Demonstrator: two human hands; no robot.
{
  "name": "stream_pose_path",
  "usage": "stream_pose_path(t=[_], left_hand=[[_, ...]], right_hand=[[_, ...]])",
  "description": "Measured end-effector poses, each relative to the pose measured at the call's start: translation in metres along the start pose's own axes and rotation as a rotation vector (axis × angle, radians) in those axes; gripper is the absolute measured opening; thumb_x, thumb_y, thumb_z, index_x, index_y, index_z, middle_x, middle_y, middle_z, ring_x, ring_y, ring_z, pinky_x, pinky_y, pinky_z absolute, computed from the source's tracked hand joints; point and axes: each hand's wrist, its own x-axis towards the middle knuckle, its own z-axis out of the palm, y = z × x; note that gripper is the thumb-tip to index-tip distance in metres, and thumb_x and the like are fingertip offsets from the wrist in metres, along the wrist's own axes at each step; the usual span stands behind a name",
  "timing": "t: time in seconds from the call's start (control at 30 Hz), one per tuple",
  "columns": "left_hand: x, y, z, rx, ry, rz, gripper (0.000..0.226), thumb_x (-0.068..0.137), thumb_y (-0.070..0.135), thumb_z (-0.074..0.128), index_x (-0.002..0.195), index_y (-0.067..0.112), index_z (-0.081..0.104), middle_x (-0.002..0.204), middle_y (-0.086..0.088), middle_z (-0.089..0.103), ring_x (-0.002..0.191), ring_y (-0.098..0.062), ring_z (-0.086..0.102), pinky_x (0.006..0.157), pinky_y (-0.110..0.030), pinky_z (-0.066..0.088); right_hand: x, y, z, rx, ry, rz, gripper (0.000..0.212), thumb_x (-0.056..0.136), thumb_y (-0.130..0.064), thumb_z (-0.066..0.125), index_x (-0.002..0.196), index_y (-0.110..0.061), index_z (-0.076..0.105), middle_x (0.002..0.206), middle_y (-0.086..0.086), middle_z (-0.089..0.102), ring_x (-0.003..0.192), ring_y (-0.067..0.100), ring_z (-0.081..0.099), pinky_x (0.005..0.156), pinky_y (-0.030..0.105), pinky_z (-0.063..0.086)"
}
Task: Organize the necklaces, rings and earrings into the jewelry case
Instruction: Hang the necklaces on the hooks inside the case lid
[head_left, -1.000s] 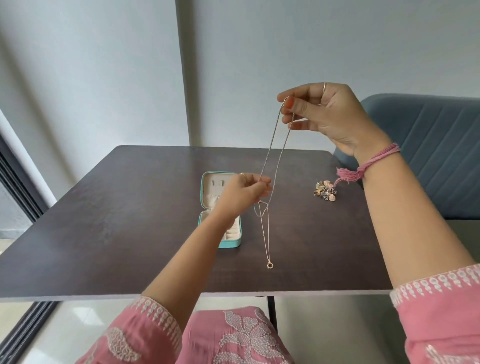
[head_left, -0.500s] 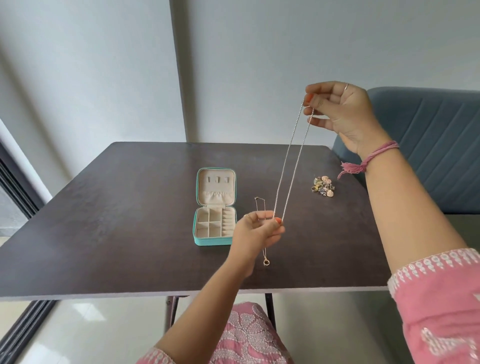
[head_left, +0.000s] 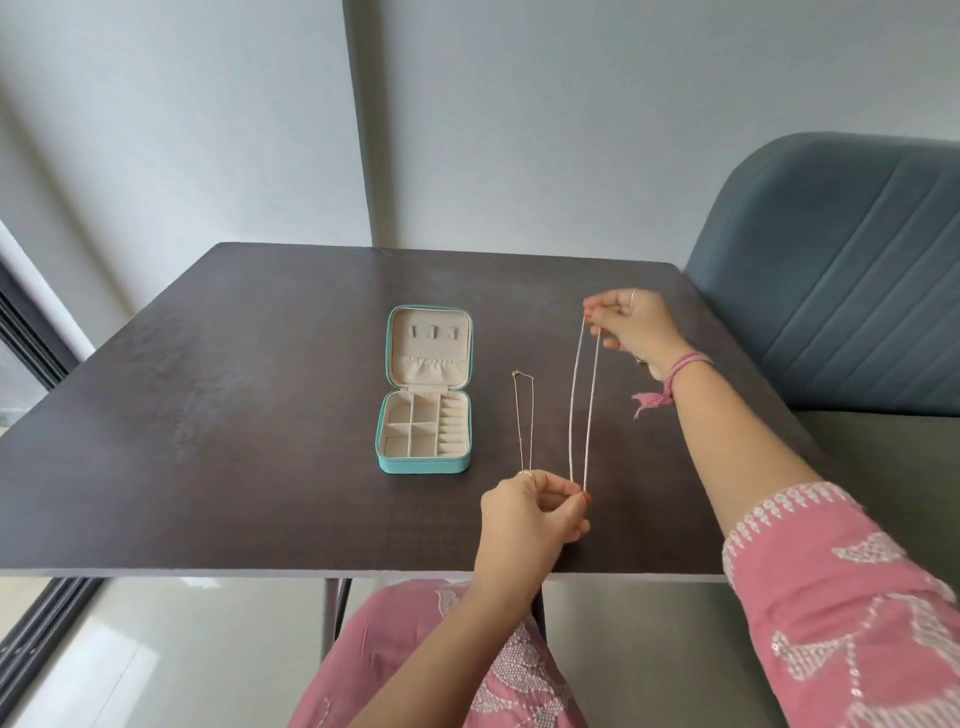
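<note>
The silver chain (head_left: 584, 410) is stretched taut, its long axis running 12 to 6 o'clock, right of the open case (head_left: 425, 389). The right hand (head_left: 631, 325) pinches its far end, the left hand (head_left: 530, 512) its near end. A thin gold chain (head_left: 523, 421) lies parallel between them on the table (head_left: 234, 389).

The left hand (head_left: 535, 512) is hiding the thin necklace's (head_left: 523, 421) lower end inside its grip; the pendant there is perhaps tucked beneath the fingers.

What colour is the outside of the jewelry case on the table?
Teal, a blue-green; the jewelry case is lined inside with beige. The head view shows it.
</note>
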Motion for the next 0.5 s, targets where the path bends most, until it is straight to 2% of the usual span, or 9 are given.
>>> stream_pose_path(t=[0.07, 0.17, 0.23, 0.33, 0.4, 0.5], left_hand=[[0.001, -0.003, 0.003, 0.095, -0.006, -0.011, 0.004, 0.084, 0.014, 0.068, 0.082, 0.011, 0.069, 0.067, -0.004, 0.072, 0.061, -0.009, 0.07, 0.069, -0.027, 0.06], [0.001, -0.005, 0.007, 0.229, -0.015, 0.005, 0.007, 0.084, 0.017, 0.065, 0.078, 0.017, 0.069, 0.065, -0.002, 0.072, 0.061, -0.009, 0.069, 0.069, -0.027, 0.059], [0.003, -0.005, 0.01, 0.359, -0.017, 0.061, 0.007, 0.084, 0.022, 0.063, 0.08, 0.019, 0.069, 0.068, 0.001, 0.072, 0.067, -0.01, 0.068, 0.073, -0.027, 0.057], [0.004, -0.001, 0.013, 0.554, -0.014, 0.13, 0.017, 0.089, 0.027, 0.058, 0.094, 0.016, 0.07, 0.083, 0.0, 0.071, 0.082, -0.014, 0.065, 0.079, -0.026, 0.051], [0.002, 0.0, 0.014, 0.651, -0.019, 0.165, 0.021, 0.093, 0.027, 0.053, 0.1, 0.014, 0.068, 0.093, -0.002, 0.069, 0.09, -0.018, 0.062, 0.08, -0.027, 0.049], [0.0, -0.001, 0.017, 0.779, -0.019, 0.213, 0.023, 0.096, 0.026, 0.046, 0.102, 0.013, 0.064, 0.097, -0.004, 0.064, 0.092, -0.022, 0.06, 0.077, -0.03, 0.046]], right_hand=[[0.002, 0.018, 0.011, -0.061, -0.036, 0.019, 0.009, 0.089, -0.01, 0.065, 0.092, -0.018, 0.068, 0.082, -0.001, 0.068, 0.063, 0.004, 0.058, 0.051, 0.014, 0.047], [0.005, 0.041, 0.023, -0.149, -0.089, 0.012, 0.011, 0.089, -0.013, 0.066, 0.087, -0.024, 0.066, 0.083, 0.001, 0.069, 0.065, 0.006, 0.057, 0.056, 0.016, 0.045], [0.009, 0.054, 0.029, -0.19, -0.088, -0.01, 0.013, 0.087, -0.016, 0.069, 0.083, -0.029, 0.066, 0.084, 0.004, 0.071, 0.069, 0.008, 0.061, 0.065, 0.019, 0.047], [0.012, 0.067, 0.033, -0.212, -0.042, -0.031, 0.013, 0.083, -0.022, 0.073, 0.078, -0.033, 0.067, 0.083, 0.0, 0.074, 0.083, 0.015, 0.069, 0.085, 0.029, 0.052], [0.012, 0.071, 0.034, -0.205, -0.016, -0.05, 0.01, 0.082, -0.025, 0.073, 0.08, -0.032, 0.068, 0.085, -0.001, 0.074, 0.085, 0.015, 0.069, 0.087, 0.031, 0.053], [0.009, 0.075, 0.036, -0.234, -0.013, -0.098, 0.006, 0.082, -0.029, 0.073, 0.081, -0.034, 0.07, 0.086, -0.005, 0.073, 0.084, 0.012, 0.068, 0.086, 0.032, 0.053]])
